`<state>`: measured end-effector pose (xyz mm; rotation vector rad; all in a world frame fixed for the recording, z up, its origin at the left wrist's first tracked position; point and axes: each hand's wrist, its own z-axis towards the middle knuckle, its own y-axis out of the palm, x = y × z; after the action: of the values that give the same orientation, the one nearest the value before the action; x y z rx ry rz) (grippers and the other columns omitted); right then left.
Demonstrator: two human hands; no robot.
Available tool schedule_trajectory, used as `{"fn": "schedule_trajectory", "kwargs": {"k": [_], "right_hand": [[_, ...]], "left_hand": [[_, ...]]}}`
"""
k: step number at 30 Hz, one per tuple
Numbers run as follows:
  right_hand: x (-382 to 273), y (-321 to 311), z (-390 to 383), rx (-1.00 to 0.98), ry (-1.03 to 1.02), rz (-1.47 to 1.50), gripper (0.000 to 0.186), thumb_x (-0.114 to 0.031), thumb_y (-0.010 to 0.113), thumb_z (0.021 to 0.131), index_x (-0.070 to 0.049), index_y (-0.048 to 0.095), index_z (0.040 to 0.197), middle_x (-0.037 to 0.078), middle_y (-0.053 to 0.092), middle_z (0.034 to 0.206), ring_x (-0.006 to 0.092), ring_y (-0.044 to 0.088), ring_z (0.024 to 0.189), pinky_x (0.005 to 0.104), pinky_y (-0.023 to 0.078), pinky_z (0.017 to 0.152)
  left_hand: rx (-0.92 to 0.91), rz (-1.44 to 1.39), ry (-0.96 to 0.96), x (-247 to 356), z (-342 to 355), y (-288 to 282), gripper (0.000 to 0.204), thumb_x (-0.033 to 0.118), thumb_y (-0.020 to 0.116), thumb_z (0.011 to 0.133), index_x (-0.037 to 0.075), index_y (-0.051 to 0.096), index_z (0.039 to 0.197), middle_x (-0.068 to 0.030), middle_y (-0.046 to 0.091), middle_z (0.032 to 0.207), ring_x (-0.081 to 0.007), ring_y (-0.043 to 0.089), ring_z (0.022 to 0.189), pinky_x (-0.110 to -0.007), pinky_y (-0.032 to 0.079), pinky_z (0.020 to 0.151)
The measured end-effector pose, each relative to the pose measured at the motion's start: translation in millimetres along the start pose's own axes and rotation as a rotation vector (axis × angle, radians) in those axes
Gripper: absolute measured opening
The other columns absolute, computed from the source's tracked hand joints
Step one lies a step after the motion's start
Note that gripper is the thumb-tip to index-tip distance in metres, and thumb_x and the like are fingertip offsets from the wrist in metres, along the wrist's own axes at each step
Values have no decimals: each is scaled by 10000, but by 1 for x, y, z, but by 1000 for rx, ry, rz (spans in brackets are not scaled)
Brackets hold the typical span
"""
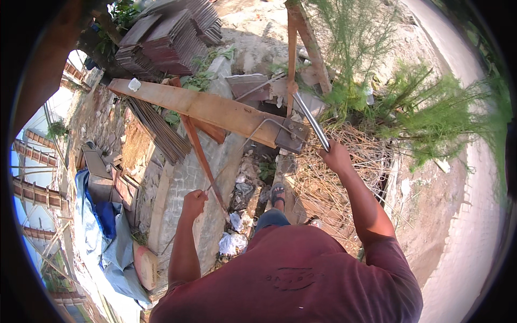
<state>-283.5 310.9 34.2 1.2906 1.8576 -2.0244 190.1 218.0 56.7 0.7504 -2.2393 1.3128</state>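
Observation:
My left hand (194, 205) is closed around a thin metal rod (245, 143), which runs up to the plank and curves over near its end. The rod's tip reaches a dark metal plate with small pins (291, 135), fixed on the near right end of a wooden plank (199, 107). To the right, my right hand (336, 156) grips the lower end of a shiny metal pipe (311, 120). That pipe slants up and away to the left, past the plate; whether it touches the plate I cannot tell.
Slanted wooden legs (200, 156) stand under the plank. A bundle of rods (160, 130) lies at left, near a blue tarp (110, 242). Many cut rods (336, 177) are heaped at right below feathery green plants (414, 102). Stacked roof tiles (164, 40) stand at the back.

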Motion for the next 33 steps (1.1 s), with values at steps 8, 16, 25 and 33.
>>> {"fn": "schedule_trajectory", "kwargs": {"k": [8, 16, 25, 33], "right_hand": [[-30, -13, -3, -121, 165, -38, 347, -328, 664, 794, 3, 592, 870, 197, 616, 721, 353, 617, 687, 440, 457, 619], [-39, -9, 0, -137, 205, -119, 369, -343, 657, 806, 3, 582, 908, 167, 588, 678, 298, 584, 623, 403, 441, 589], [-1, -53, -9, 6, 63, -225, 300, -288, 684, 800, -17, 555, 801, 175, 552, 671, 352, 568, 626, 426, 438, 579], [78, -137, 57, 97, -431, -672, 288, -212, 709, 741, -75, 488, 617, 110, 520, 597, 330, 531, 578, 426, 409, 525]], "left_hand": [[-302, -149, 11, 37, 61, 10, 313, 314, 567, 924, 13, 603, 844, -43, 546, 592, -115, 520, 445, -273, 424, 425], [-317, -146, 154, 154, 140, 88, 446, 407, 545, 921, -14, 627, 801, -87, 556, 578, -153, 534, 451, -320, 418, 444], [-215, -30, 252, 153, 153, 103, 459, 405, 515, 926, 5, 647, 744, -114, 533, 559, -219, 530, 537, -355, 416, 551], [-392, -187, 71, 165, 151, 94, 422, 366, 523, 936, -11, 636, 784, -15, 413, 461, -109, 389, 377, -287, 316, 398]]}}
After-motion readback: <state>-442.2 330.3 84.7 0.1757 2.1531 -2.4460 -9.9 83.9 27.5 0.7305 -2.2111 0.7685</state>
